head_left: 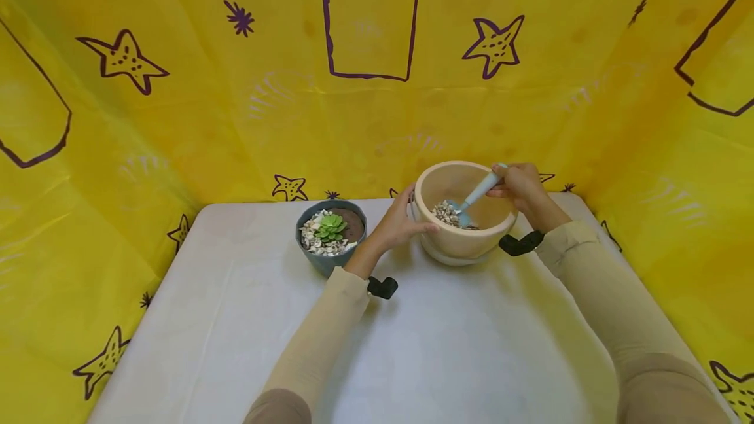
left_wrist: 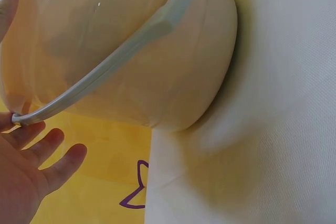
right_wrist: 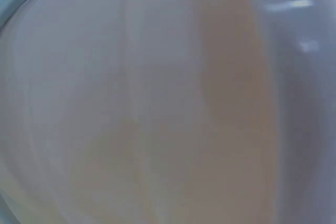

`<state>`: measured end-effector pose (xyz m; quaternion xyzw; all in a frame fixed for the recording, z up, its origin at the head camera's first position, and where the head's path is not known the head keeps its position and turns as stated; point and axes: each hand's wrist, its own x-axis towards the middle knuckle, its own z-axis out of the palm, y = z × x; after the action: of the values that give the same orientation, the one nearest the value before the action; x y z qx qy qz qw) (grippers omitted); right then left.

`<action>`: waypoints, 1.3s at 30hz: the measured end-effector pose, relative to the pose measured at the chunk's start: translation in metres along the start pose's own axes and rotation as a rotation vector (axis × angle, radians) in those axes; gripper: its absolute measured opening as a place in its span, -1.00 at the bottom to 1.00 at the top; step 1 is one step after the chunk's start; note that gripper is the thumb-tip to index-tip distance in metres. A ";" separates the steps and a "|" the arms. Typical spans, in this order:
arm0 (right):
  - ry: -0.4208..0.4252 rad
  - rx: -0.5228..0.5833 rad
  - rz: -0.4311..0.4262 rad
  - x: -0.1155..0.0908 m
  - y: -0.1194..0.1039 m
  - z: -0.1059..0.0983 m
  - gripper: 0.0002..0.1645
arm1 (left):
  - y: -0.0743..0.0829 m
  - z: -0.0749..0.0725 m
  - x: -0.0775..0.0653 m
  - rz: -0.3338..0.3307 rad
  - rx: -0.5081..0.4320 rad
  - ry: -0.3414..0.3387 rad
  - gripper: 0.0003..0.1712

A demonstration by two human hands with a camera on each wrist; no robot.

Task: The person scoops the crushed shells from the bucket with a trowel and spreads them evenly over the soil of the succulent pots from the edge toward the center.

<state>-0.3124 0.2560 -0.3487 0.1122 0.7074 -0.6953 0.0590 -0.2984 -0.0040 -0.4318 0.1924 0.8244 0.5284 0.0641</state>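
Note:
A peach-coloured bucket (head_left: 465, 241) stands upright on the white table, with small mottled pebbles (head_left: 444, 212) inside it. My left hand (head_left: 400, 222) holds the bucket's left side, thumb lying across the front under the rim. In the left wrist view, some fingers (left_wrist: 65, 169) spread out by the end of the bucket's pale handle (left_wrist: 105, 72). Over the right rim, my right hand (head_left: 521, 185) grips the light blue handle of a small shovel (head_left: 482, 190), whose blade dips among the pebbles. The bucket's wall (right_wrist: 147, 98) fills the right wrist view, blurred, and hides the right hand there.
Left of the bucket, near my left forearm, sits a dark grey-blue pot (head_left: 318, 262) with a green succulent (head_left: 332, 228), white stones (head_left: 315, 244) and brown soil (head_left: 355, 222). A yellow curtain (head_left: 365, 123) with purple drawings surrounds the white table (head_left: 235, 319) at the back and sides.

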 end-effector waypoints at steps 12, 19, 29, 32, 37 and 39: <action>0.029 0.111 0.036 -0.005 -0.001 0.002 -0.54 | -0.003 -0.001 0.000 -0.006 0.004 -0.005 0.26; 0.023 0.227 0.055 -0.011 -0.006 -0.006 -0.84 | -0.003 -0.002 0.000 0.006 -0.004 -0.009 0.27; -0.028 0.492 0.080 -0.018 -0.007 -0.031 -0.78 | -0.005 -0.002 -0.003 -0.025 0.007 -0.002 0.29; -0.048 0.591 0.102 -0.019 -0.007 -0.041 -0.77 | -0.004 -0.002 -0.004 -0.021 0.006 0.001 0.29; -0.030 0.675 0.107 -0.022 -0.005 -0.052 -0.86 | -0.004 0.000 -0.003 -0.013 -0.006 0.010 0.28; -0.019 0.693 0.102 -0.023 -0.005 -0.055 -0.87 | -0.004 0.003 -0.003 -0.012 -0.016 0.014 0.28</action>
<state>-0.2869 0.3093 -0.3371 0.1542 0.4222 -0.8914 0.0585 -0.2958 -0.0043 -0.4365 0.1833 0.8218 0.5358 0.0629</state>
